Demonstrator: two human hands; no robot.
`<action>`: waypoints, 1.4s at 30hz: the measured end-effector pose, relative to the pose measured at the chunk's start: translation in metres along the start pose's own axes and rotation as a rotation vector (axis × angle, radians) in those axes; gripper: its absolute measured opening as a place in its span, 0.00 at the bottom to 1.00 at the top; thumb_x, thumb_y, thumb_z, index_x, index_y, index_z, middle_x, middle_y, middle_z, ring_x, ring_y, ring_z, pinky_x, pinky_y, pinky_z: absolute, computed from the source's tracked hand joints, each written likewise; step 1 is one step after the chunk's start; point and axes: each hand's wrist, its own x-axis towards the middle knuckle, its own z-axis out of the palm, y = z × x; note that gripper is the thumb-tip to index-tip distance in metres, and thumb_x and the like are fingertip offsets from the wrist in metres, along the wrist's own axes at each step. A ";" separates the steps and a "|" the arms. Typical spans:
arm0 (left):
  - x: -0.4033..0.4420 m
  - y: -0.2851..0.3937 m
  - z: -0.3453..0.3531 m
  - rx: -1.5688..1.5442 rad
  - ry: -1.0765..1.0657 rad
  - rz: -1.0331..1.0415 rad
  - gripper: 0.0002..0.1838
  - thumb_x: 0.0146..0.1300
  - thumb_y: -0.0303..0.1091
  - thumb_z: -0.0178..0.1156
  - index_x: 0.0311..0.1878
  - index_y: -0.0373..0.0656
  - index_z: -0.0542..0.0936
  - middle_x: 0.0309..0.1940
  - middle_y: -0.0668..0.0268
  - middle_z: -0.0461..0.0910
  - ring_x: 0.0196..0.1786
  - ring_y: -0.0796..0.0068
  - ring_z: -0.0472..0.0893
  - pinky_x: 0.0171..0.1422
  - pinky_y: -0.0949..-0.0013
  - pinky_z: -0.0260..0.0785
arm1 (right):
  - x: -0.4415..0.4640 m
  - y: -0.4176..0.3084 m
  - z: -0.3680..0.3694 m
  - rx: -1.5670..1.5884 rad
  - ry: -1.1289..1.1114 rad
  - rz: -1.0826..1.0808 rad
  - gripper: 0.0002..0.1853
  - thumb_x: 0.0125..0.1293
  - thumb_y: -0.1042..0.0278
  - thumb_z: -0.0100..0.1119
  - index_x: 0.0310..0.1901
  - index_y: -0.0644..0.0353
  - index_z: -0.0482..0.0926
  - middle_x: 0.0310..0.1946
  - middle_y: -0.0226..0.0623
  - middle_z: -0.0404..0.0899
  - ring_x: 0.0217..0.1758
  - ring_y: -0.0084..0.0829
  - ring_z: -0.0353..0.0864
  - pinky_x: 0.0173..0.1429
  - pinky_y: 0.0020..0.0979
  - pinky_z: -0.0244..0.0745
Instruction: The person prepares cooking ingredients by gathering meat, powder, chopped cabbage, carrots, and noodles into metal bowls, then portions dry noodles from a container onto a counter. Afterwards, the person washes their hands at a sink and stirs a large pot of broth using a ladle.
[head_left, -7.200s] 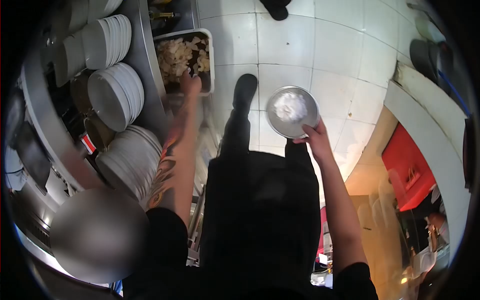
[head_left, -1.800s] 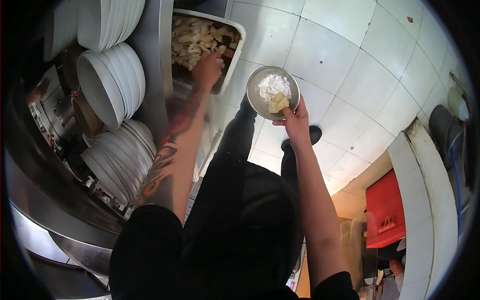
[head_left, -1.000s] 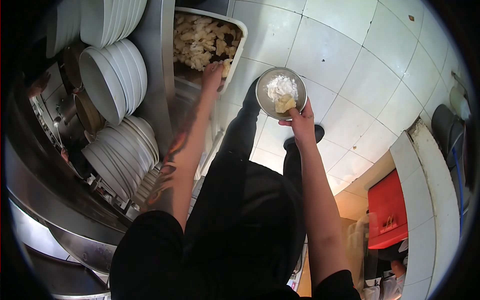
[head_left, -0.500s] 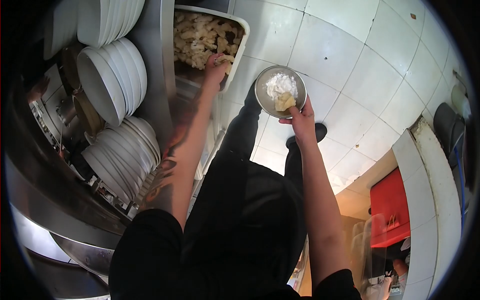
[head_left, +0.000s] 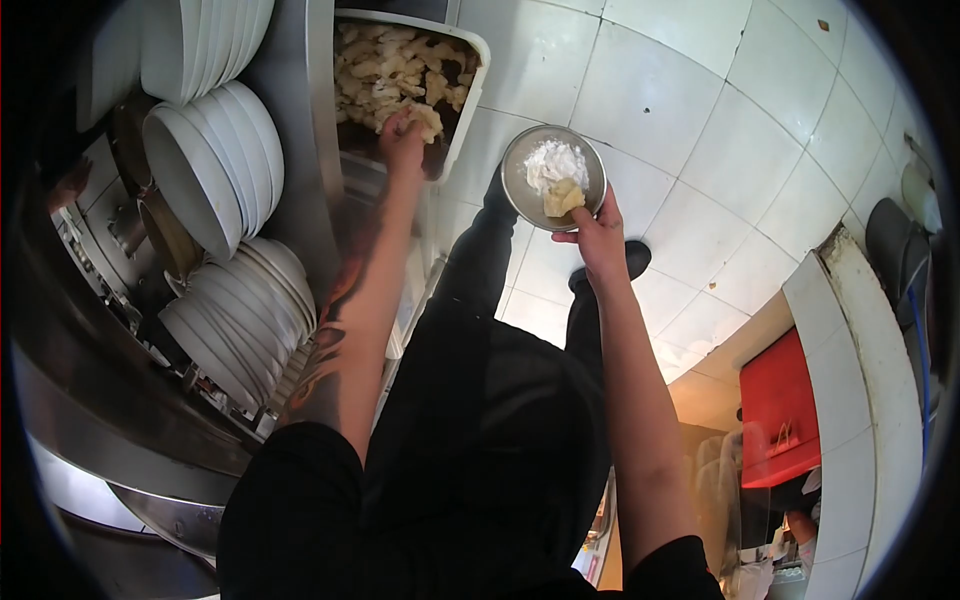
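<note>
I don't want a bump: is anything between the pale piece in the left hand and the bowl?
Yes, the bin's white rim lies between the pale piece and the bowl in this view; nothing else visible does.

The left arm (head_left: 365, 310) and right arm (head_left: 640, 390) stretch forward, left hand (head_left: 403, 145) pinching, right hand (head_left: 599, 238) curled in a grip.
</note>
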 end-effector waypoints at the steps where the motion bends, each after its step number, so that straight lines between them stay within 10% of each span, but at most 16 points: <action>1: -0.002 0.003 0.001 0.000 -0.001 -0.002 0.21 0.63 0.25 0.70 0.60 0.39 0.81 0.45 0.63 0.85 0.37 0.76 0.83 0.35 0.73 0.76 | 0.000 0.000 0.001 0.011 0.015 -0.010 0.34 0.66 0.82 0.48 0.75 0.54 0.65 0.59 0.42 0.80 0.50 0.33 0.88 0.36 0.29 0.91; 13: -0.016 0.013 -0.009 0.082 -0.099 0.125 0.10 0.67 0.26 0.68 0.50 0.40 0.87 0.45 0.67 0.87 0.46 0.77 0.84 0.52 0.73 0.74 | -0.003 0.004 -0.006 -0.010 0.004 -0.001 0.35 0.67 0.82 0.49 0.77 0.54 0.62 0.60 0.42 0.79 0.50 0.33 0.88 0.37 0.29 0.92; 19: -0.016 0.011 -0.025 0.689 -0.246 0.132 0.11 0.67 0.36 0.69 0.47 0.40 0.89 0.42 0.65 0.89 0.44 0.75 0.85 0.52 0.70 0.75 | -0.012 -0.014 -0.004 -0.049 -0.023 0.014 0.36 0.68 0.81 0.50 0.78 0.52 0.62 0.62 0.41 0.77 0.52 0.33 0.87 0.38 0.29 0.91; 21: -0.019 0.013 -0.025 0.809 -0.224 0.250 0.18 0.63 0.45 0.70 0.45 0.40 0.89 0.38 0.47 0.88 0.43 0.53 0.89 0.51 0.60 0.78 | -0.014 -0.016 -0.004 -0.054 -0.037 -0.011 0.36 0.68 0.80 0.50 0.79 0.52 0.61 0.62 0.41 0.77 0.52 0.33 0.87 0.38 0.29 0.91; 24: -0.026 0.021 -0.025 0.889 -0.311 0.219 0.19 0.63 0.46 0.68 0.47 0.41 0.89 0.41 0.47 0.88 0.46 0.48 0.88 0.53 0.59 0.78 | -0.017 -0.020 -0.005 -0.063 -0.055 -0.035 0.36 0.68 0.80 0.49 0.79 0.51 0.61 0.62 0.41 0.77 0.52 0.33 0.87 0.38 0.30 0.91; 27: -0.031 0.023 -0.031 1.114 -0.390 0.482 0.19 0.65 0.41 0.66 0.55 0.41 0.87 0.43 0.52 0.89 0.46 0.63 0.89 0.51 0.64 0.78 | -0.021 -0.018 -0.007 -0.073 -0.053 -0.034 0.36 0.69 0.80 0.49 0.79 0.51 0.61 0.62 0.41 0.77 0.52 0.33 0.87 0.38 0.30 0.91; 34: -0.072 0.059 -0.041 0.942 -0.361 0.148 0.20 0.67 0.41 0.65 0.58 0.41 0.86 0.45 0.58 0.89 0.46 0.66 0.87 0.51 0.65 0.77 | -0.050 -0.007 -0.011 -0.043 -0.054 0.000 0.35 0.70 0.80 0.51 0.78 0.51 0.61 0.62 0.41 0.78 0.51 0.34 0.88 0.39 0.31 0.91; 38: -0.159 0.122 -0.037 0.248 -0.384 -0.090 0.14 0.75 0.39 0.63 0.58 0.45 0.86 0.47 0.73 0.86 0.49 0.76 0.82 0.55 0.69 0.74 | -0.081 -0.010 -0.002 -0.003 -0.063 -0.011 0.31 0.70 0.79 0.51 0.75 0.54 0.65 0.61 0.40 0.79 0.53 0.34 0.87 0.39 0.33 0.92; 42: -0.267 0.191 -0.044 0.321 -0.533 0.269 0.22 0.75 0.40 0.63 0.67 0.43 0.79 0.64 0.64 0.79 0.62 0.73 0.78 0.59 0.69 0.73 | -0.136 -0.038 0.019 -0.014 -0.113 -0.030 0.32 0.71 0.79 0.52 0.77 0.54 0.63 0.62 0.41 0.79 0.53 0.37 0.87 0.39 0.34 0.92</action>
